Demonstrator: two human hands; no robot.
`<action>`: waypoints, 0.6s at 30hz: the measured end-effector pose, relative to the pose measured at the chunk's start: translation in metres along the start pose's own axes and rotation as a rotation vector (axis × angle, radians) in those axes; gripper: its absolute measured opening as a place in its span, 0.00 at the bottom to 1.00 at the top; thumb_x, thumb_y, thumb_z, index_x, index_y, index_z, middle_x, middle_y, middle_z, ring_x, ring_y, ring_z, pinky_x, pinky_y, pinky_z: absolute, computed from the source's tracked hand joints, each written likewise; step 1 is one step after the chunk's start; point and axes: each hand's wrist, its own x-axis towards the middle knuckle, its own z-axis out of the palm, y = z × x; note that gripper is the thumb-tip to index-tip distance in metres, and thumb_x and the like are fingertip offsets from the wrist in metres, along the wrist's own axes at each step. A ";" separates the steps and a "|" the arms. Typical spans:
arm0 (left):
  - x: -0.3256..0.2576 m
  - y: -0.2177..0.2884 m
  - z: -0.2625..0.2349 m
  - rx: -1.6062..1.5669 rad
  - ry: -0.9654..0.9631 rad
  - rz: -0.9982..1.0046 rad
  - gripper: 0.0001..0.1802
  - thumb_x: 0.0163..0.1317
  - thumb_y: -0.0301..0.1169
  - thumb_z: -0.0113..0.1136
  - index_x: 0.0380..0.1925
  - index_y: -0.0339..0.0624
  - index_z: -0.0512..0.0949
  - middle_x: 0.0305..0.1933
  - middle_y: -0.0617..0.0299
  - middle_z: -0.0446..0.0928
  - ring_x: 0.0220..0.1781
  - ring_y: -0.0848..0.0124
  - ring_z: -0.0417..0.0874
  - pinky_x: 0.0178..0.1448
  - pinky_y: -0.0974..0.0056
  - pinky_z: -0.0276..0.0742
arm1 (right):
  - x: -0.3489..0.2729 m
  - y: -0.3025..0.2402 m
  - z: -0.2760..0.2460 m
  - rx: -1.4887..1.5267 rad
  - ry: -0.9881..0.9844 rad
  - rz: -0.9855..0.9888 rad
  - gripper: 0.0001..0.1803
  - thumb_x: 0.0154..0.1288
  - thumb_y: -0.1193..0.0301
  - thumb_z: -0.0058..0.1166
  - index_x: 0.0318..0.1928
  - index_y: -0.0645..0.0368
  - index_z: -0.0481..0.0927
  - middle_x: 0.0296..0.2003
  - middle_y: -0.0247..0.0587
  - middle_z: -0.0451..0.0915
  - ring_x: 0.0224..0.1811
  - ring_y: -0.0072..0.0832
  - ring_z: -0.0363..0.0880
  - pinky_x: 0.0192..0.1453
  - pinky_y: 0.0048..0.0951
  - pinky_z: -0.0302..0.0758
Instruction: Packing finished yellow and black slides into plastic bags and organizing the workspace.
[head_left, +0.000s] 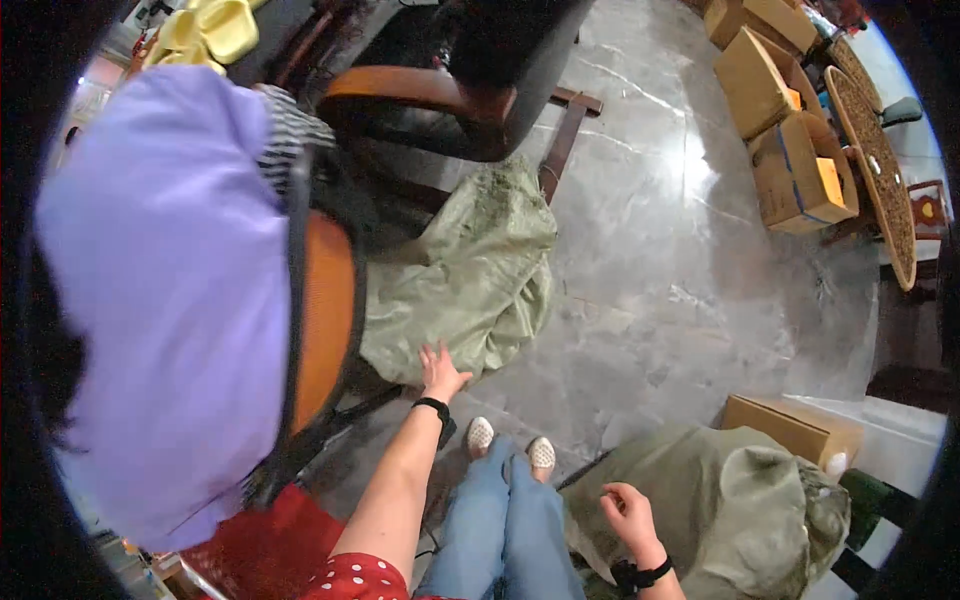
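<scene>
My left hand (440,372) reaches forward with its fingers spread, at the near edge of a pale green woven sack (470,275). Its fingertips overlap the sack; whether they press on it I cannot tell. The sack slumps on the floor, bulging and creased, its far end gathered and darker. My right hand (628,518) is held low on the right, its fingers loosely curled in, with nothing visible in them. Just beside and below it lies a second full green woven sack (735,490). Both my wrists wear dark bands.
On the left sits a chair with an orange back (327,318), a person in a purple top (180,290) close to it. A black armchair with a wooden armrest (420,92) stands ahead. Cardboard boxes (795,175) line the right, beside an oval tabletop (875,175). Another box (785,425) adjoins the right sack.
</scene>
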 end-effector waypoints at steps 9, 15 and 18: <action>0.120 -0.027 0.121 0.503 0.173 0.271 0.53 0.50 0.42 0.71 0.73 0.55 0.51 0.72 0.43 0.59 0.76 0.51 0.56 0.72 0.42 0.56 | 0.130 0.087 0.051 0.151 0.100 0.052 0.13 0.62 0.71 0.61 0.45 0.62 0.81 0.34 0.42 0.82 0.32 0.26 0.81 0.38 0.26 0.76; 0.083 0.037 0.101 -0.297 0.337 0.628 0.07 0.46 0.23 0.53 0.26 0.39 0.79 0.32 0.48 0.78 0.39 0.47 0.79 0.42 0.48 0.74 | 0.177 0.077 0.087 0.406 0.146 -0.027 0.12 0.63 0.70 0.62 0.45 0.61 0.81 0.37 0.36 0.82 0.36 0.22 0.79 0.40 0.26 0.76; -0.014 0.100 0.017 -0.375 0.163 0.984 0.11 0.39 0.22 0.54 0.27 0.37 0.75 0.34 0.50 0.76 0.41 0.48 0.77 0.44 0.48 0.73 | 0.202 0.064 0.077 0.585 0.190 -0.069 0.21 0.64 0.67 0.62 0.55 0.61 0.75 0.45 0.38 0.78 0.45 0.25 0.77 0.48 0.28 0.75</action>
